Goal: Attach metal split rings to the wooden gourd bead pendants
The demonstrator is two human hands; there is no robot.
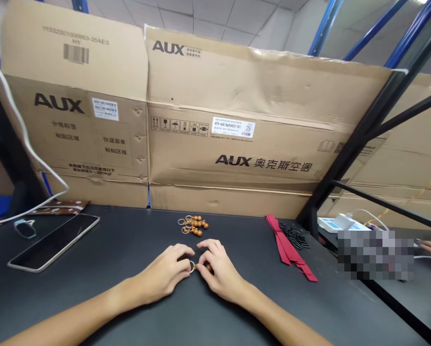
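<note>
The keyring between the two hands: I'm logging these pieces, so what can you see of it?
The keyring has a thin, pale ring at its left end, a small orange-brown link, and brown, rounded beading, wooden-looking, at its right end. It points sideways, low over the black table. The left hand is at the ring; the right hand holds and partly hides the beaded end.

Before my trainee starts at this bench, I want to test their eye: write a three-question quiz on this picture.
1. True or false: the dark-screened device lies left of the left hand.
2. What lies beside the red strips? (a) a printed label (b) black pieces (c) the dark-screened device
3. Fill in: brown beads show at the fingers of the ____ hand.

Key: 1. true; 2. b; 3. right.
</note>
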